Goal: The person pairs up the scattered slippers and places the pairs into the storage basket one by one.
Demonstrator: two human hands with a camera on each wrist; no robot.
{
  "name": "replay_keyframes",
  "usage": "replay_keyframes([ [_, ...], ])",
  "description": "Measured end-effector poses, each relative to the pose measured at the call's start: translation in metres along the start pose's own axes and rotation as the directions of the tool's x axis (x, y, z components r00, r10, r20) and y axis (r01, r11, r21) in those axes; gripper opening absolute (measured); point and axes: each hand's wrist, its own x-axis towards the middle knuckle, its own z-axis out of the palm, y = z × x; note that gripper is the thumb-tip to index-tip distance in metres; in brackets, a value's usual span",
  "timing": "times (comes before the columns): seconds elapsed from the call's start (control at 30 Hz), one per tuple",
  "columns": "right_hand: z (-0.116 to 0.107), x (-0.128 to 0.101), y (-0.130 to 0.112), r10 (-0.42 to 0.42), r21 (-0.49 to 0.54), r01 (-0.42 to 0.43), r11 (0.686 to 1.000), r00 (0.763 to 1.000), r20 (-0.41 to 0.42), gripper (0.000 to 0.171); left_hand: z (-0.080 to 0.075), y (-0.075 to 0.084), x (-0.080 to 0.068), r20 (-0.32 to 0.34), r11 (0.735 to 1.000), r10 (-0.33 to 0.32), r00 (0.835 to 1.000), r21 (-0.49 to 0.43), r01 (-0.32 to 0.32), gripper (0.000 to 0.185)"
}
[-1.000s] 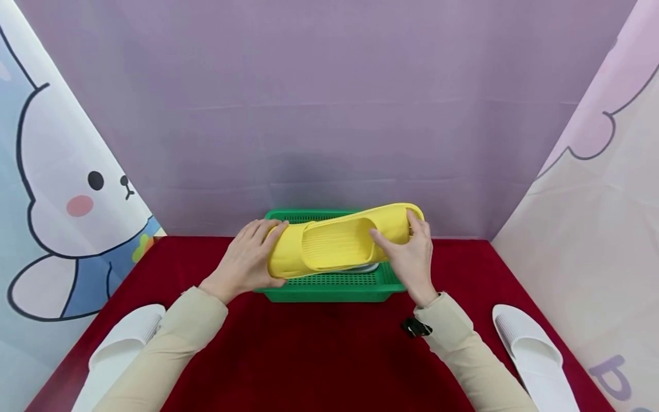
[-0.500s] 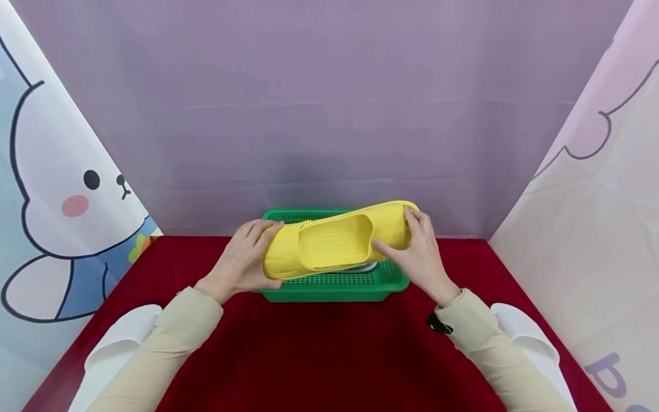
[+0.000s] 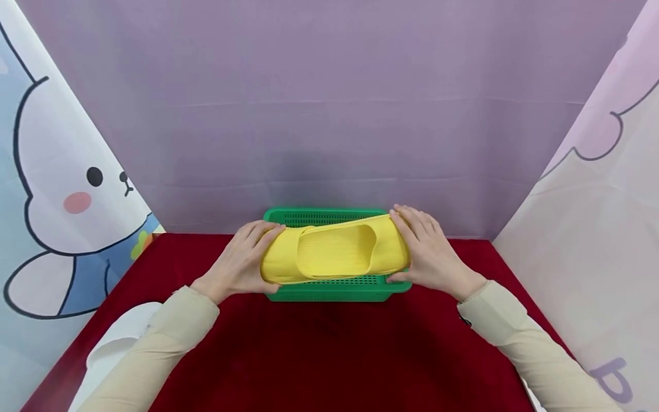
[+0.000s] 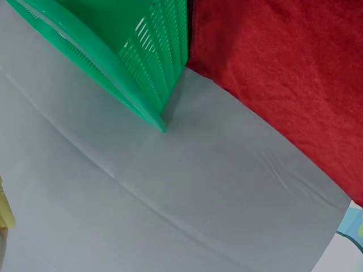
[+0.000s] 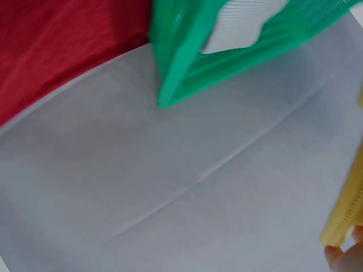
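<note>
Yellow slippers [image 3: 337, 252], seemingly a pair fitted together with a strap at each end, are held level over a green plastic basket [image 3: 329, 294] in the head view. My left hand [image 3: 242, 260] grips their left end, fingers over the top and thumb below. At the right end my right hand [image 3: 432, 254] holds them the same way. The slippers hide much of the basket's inside. Only a yellow edge [image 4: 4, 209] shows in the left wrist view. In the right wrist view fingertips [image 5: 334, 256] touch the yellow end.
The basket stands on a red cloth [image 3: 329, 355] against a purple-grey backdrop [image 3: 329, 114]. Inside it lies a white ribbed piece [image 5: 241, 22]. A white slipper [image 3: 115, 349] lies at the left; the right forearm mostly covers another white item [image 3: 533, 396].
My right hand has shifted from reaching into the slipper's right end to gripping around its outside. That end has come down a little; the right forearm has swung outward.
</note>
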Motion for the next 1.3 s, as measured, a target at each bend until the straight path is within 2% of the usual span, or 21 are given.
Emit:
replay_keyframes([
  [0.13,0.006,-0.002,0.003,-0.064,-0.091,0.06,0.994,0.997,-0.037,0.131,0.002,0.003,0.001,0.011,1.0,0.008,1.0,-0.018,-0.008,0.093],
  [0.23,0.01,-0.003,0.005,-0.083,-0.113,0.076,0.991,0.995,-0.055,0.125,0.003,0.004,0.001,0.016,1.0,0.008,1.0,-0.019,-0.008,0.093],
  [0.5,0.011,-0.007,0.006,-0.086,-0.103,0.081,0.991,0.995,-0.049,0.116,0.003,0.007,0.002,0.009,1.0,0.023,1.0,0.019,-0.023,0.094],
  [0.77,0.01,-0.005,-0.001,-0.123,-0.071,0.114,0.991,0.983,-0.138,0.11,-0.006,0.011,0.002,0.013,0.995,0.037,0.999,0.091,-0.038,0.095],
  [1.3,0.017,-0.002,-0.013,-0.104,-0.031,0.1,0.994,0.983,-0.151,0.108,-0.003,0.017,0.003,-0.011,0.993,0.063,0.998,0.104,-0.062,0.097],
])
